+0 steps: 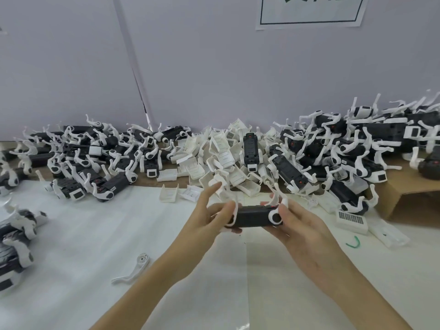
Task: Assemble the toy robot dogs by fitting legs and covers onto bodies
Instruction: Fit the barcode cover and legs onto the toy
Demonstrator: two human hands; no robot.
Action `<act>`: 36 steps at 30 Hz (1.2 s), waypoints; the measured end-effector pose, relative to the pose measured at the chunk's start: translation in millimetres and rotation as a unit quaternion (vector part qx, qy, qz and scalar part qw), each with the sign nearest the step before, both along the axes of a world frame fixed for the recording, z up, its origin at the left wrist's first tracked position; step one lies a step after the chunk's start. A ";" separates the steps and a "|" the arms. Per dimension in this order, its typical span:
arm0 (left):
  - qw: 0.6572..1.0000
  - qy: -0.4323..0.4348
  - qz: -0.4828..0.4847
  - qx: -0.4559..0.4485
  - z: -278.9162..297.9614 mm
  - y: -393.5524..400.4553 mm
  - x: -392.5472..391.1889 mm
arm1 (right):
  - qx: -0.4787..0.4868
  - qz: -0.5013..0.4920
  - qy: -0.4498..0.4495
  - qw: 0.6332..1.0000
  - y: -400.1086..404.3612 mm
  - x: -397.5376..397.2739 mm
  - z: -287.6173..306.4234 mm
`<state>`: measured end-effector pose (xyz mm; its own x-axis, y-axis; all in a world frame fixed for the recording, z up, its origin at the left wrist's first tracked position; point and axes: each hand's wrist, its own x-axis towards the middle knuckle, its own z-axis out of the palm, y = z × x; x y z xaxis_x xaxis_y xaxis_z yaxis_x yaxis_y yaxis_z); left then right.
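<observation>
Because both hands share one black body held level above the table, the right hand clamps its end by a fitted leg, while the left hand grips the other end with forefinger raised, seemingly seating a leg there.

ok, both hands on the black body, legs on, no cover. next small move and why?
Probably free the left hand, whose index finger is already extended, and reach for a white cover from the pile just behind. The black body held with the right hand shows white legs fitted but no cover that I can see.
</observation>
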<state>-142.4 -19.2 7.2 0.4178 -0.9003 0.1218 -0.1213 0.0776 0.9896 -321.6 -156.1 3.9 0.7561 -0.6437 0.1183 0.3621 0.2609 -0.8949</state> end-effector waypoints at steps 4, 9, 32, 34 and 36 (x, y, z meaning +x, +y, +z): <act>0.998 -0.032 0.045 -0.039 -1.6 -1.8 -2.4 | -0.036 0.026 -0.017 0.999 0.6 -2.1 -0.5; 0.995 -0.031 0.049 -0.084 2.2 0.2 -3.6 | -0.049 0.044 -0.014 0.998 -2.4 -6.1 1.5; 0.998 0.037 0.054 -0.013 7.5 3.9 4.3 | -0.290 -0.077 0.216 0.929 6.8 -3.1 -9.3; 0.996 0.057 0.064 -0.013 9.8 3.7 4.1 | -0.310 -0.100 0.230 0.917 7.7 0.7 -12.9; 0.996 0.071 0.054 -0.012 12.2 4.1 3.7 | -0.304 -0.142 0.227 0.914 7.4 3.7 -16.1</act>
<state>-138.7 -15.2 19.4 0.5267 -0.8467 0.0760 0.0108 0.0961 0.9953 -317.9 -148.7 -12.3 0.6289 -0.7416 0.2336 -0.1075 -0.3805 -0.9185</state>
